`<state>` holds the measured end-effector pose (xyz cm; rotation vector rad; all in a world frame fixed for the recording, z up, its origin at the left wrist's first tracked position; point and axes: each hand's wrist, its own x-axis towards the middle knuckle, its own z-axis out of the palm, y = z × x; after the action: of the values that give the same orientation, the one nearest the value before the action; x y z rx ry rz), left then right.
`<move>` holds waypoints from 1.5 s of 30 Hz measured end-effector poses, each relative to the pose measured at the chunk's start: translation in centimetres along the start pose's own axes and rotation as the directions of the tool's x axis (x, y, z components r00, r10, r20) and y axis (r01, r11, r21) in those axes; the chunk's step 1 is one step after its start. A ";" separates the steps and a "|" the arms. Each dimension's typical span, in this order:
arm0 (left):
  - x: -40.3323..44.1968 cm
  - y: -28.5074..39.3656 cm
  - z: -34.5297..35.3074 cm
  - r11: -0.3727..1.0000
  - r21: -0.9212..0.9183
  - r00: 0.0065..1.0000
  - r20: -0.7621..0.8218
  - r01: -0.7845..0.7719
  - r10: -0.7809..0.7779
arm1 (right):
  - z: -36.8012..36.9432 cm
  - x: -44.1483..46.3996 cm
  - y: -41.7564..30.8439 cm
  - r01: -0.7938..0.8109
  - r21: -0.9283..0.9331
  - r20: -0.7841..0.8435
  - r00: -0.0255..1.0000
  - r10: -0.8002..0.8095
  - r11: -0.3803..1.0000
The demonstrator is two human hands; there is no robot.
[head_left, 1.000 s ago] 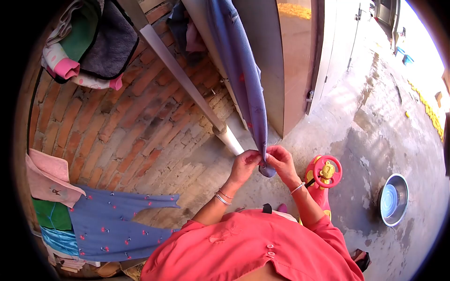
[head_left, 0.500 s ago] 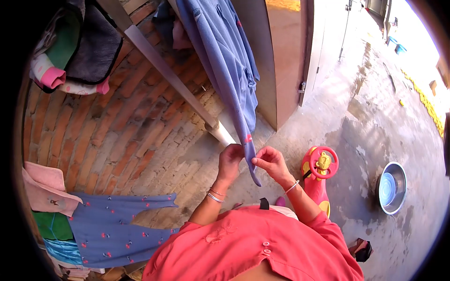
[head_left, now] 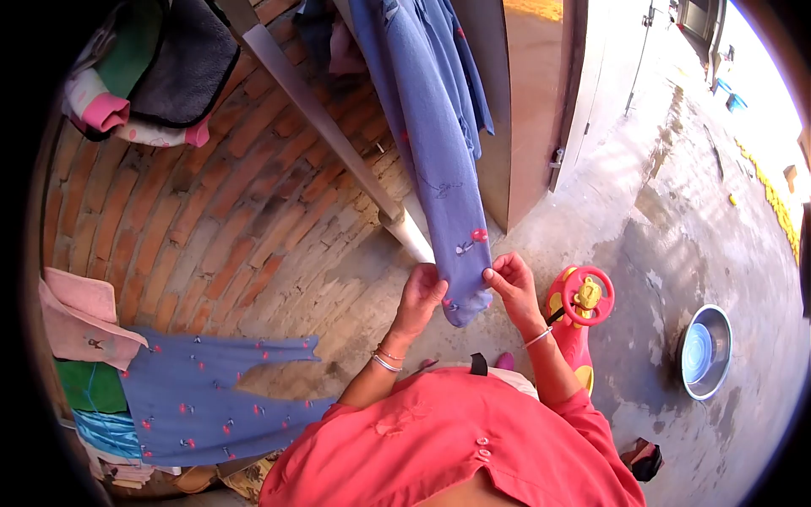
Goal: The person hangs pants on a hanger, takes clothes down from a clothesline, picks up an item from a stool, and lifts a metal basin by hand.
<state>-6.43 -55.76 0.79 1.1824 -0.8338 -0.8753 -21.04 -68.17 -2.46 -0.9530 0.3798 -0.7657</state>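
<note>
A blue garment with small red prints point(head_left: 448, 186) hangs down from the top of the view, its lower end spread flat between my hands. My left hand point(head_left: 420, 297) pinches the left edge of that end between thumb and fingers. On the right edge, my right hand point(head_left: 509, 286) holds the cloth in a similar pinch. The garment's rounded tip hangs just below my fingers. Blue trousers with red prints point(head_left: 198, 401) lie at the lower left, beside a pink cloth point(head_left: 93, 325).
A metal post point(head_left: 317, 127) slants down before the brick wall point(head_left: 177, 211). A red toy car with a steering wheel point(head_left: 574, 338) stands right of my hands. Farther right is a metal basin point(head_left: 721, 355). Towels point(head_left: 182, 72) hang at the upper left.
The garment's narrow, gathered end is now spread wide and flat. My hands have moved apart to its two edges, and the view has shifted slightly.
</note>
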 end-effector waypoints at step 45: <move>-6.5 -0.5 -2.2 0.878 0.439 0.981 -0.120 0.189 -0.152 | 0.4 -2.5 6.3 -0.202 -0.341 0.345 0.881 0.322 0.918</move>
<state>-7.31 -49.04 -0.61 1.7096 -0.9018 -0.7899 -19.82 -63.91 -7.61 -1.2788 0.2637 -0.2515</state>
